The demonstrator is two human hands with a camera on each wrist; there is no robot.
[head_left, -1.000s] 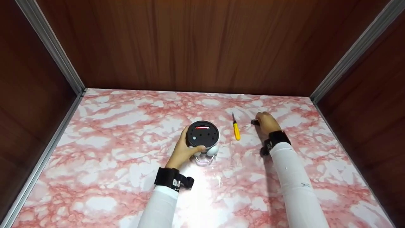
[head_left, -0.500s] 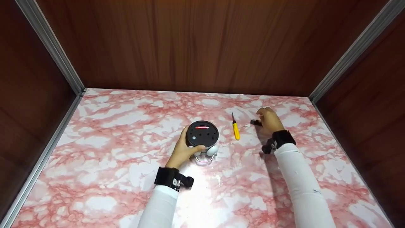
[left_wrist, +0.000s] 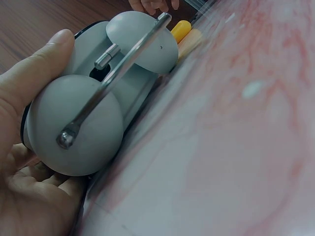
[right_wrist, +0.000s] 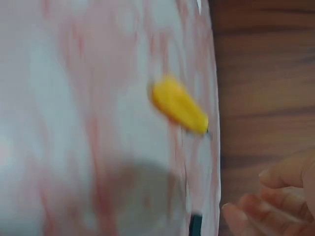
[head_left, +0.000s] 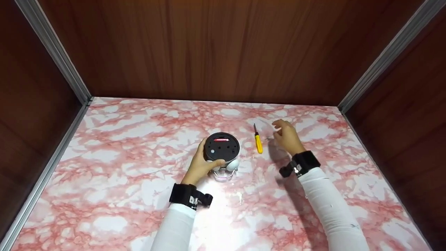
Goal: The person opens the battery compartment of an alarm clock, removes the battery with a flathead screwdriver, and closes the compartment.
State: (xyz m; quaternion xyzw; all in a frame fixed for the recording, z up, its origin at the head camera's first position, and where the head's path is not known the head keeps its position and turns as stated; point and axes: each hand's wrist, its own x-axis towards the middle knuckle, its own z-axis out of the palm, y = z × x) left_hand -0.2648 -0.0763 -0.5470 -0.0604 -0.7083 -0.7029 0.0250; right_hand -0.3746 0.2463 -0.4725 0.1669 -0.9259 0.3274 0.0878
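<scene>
A twin-bell alarm clock point(head_left: 223, 153) is turned with its black back up and its pale bells toward me. A red battery point(head_left: 221, 139) shows in the open slot in that back. My left hand point(head_left: 202, 165) grips the clock around its side, the thumb near one bell; the left wrist view shows the bells point(left_wrist: 78, 125) and metal handle point(left_wrist: 115, 78) up close. My right hand point(head_left: 287, 137) hovers right of a screwdriver point(head_left: 258, 143), fingers loosely bent with nothing between them. A small black piece point(right_wrist: 195, 224) lies near it in the right wrist view, hidden in the head view.
The pink-and-white marbled table point(head_left: 115, 195) is enclosed by a dark wooden back panel point(head_left: 216, 52) and side panels. Metal rails point(head_left: 55, 48) run along the corners. The yellow-handled screwdriver lies between the clock and my right hand, tip pointing away.
My right hand has lifted off the small black piece, then shifted left toward the screwdriver, now covering the piece's spot in the head view. The left hand keeps holding the clock.
</scene>
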